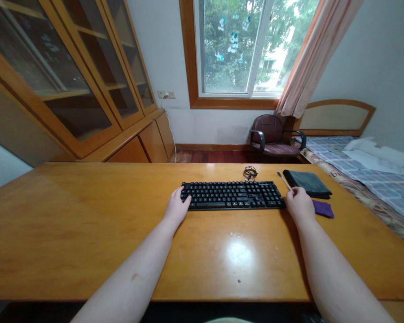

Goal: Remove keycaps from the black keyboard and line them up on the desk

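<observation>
A black keyboard (227, 196) lies flat on the wooden table. My left hand (177, 205) is at its left end, the thumb over the keys and the fingers around the edge. Just off the right end is my right hand (299, 204), closed on a thin pale stick with a dark tip (284, 180) that points up and away to the left. The stick's lower end is hidden in the fingers; whether it is a swab or a small brush I cannot tell. Beside that hand lie a folded dark cloth (309, 183) and a small purple cloth (323, 209).
A coiled black cable (250, 173) sits behind the keyboard on the table (87, 233). Glass-door cabinets (77, 76) stand at the left. Beyond the table are a chair (272, 134) under the window and a bed (366, 157) at the right.
</observation>
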Tool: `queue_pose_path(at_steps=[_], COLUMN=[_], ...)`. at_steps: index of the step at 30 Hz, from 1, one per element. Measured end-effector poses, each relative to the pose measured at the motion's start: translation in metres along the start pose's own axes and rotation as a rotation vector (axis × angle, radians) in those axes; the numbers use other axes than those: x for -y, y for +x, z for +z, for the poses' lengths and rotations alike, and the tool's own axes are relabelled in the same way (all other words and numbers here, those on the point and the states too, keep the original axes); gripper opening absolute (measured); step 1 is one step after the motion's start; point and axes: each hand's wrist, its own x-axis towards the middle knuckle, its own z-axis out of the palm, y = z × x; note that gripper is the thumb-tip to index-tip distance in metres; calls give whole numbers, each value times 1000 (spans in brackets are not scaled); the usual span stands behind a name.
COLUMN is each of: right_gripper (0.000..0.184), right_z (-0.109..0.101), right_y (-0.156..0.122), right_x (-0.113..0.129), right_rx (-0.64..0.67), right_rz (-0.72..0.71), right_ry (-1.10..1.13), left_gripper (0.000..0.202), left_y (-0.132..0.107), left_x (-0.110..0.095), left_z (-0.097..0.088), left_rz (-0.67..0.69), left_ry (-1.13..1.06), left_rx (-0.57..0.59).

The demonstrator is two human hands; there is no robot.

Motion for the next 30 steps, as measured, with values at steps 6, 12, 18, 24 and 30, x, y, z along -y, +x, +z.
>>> queue_pose_path(at_steps=[6,12,18,24,30], right_gripper=[29,23,31,46,46], right_z=[10,11,11,-11,-24], right_y=[-1,-6,-13,-25,-40], right_x=[7,5,13,29,51], right_rx=[138,130,154,138,260], right_rz=[-4,-62,-176,-116,-291], right_ry=[11,137,214,824,959], left_gripper=[49,44,52,42,37], left_y=[1,1,-2,-11,-11], left_x=[-3,2,-1,-18,-17], left_z=[-1,-5,-16,-16,-14], left_rz=[-56,-18,-117,142,198], left_ry=[-8,96,267,249,156], left_rx=[71,-55,-103,-175,-183])
